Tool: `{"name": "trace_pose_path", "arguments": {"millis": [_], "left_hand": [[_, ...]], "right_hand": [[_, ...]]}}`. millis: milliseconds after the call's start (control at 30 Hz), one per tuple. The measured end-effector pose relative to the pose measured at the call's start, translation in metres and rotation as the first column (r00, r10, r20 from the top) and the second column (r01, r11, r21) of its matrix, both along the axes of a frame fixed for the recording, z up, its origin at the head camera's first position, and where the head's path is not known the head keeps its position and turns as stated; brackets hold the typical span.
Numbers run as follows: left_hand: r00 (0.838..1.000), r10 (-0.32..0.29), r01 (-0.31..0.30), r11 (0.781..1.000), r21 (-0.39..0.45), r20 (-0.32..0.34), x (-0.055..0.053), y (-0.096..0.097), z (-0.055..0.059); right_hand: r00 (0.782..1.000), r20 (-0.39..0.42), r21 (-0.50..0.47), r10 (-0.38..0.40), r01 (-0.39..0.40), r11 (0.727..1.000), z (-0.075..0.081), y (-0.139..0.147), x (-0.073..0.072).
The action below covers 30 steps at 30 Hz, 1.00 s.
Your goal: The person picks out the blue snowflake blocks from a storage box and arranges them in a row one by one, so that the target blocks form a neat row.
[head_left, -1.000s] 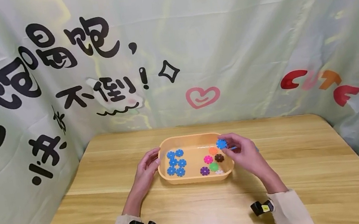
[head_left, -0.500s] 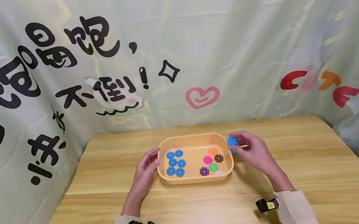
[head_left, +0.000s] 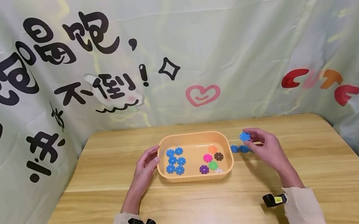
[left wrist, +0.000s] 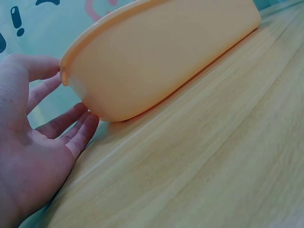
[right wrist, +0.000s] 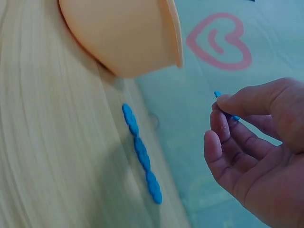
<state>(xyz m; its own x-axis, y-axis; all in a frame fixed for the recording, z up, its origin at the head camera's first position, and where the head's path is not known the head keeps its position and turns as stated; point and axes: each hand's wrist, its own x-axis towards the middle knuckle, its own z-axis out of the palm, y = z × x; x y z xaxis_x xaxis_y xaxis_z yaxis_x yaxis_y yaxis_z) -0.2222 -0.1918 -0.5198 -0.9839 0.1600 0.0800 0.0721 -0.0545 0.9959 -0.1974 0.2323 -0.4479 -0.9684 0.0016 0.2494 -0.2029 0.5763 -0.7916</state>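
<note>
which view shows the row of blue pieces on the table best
The right wrist view: the whole row of blue pieces shows there, clear of the right hand. In the head view, that hand hides one end; the left wrist view shows none of it.

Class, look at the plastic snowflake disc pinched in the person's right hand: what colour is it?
The snowflake disc is blue, seen best in the head view.
</note>
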Motion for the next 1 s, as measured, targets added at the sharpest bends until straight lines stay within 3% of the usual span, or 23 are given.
{"name": "trace_pose_path", "arguments": {"millis": [333,633,1000], "left_hand": [[1.000,-0.001,0.001,1.000,0.010,-0.003,0.001,-0.001,-0.001],[1.000,-0.008,0.008,1.000,0.025,-0.008,0.001,0.000,0.000],[1.000,-0.003,0.003,1.000,0.021,0.000,0.001,0.001,0.000]], "right_hand": [[0.998,0.034,0.034,-0.057,0.056,0.998,-0.009,0.023,-0.001],[0.984,0.150,0.014,-0.091,0.090,0.996,-0.019,0.040,0.001],[0.979,0.147,0.102,-0.144,0.130,0.986,-0.032,0.054,0.001]]}}
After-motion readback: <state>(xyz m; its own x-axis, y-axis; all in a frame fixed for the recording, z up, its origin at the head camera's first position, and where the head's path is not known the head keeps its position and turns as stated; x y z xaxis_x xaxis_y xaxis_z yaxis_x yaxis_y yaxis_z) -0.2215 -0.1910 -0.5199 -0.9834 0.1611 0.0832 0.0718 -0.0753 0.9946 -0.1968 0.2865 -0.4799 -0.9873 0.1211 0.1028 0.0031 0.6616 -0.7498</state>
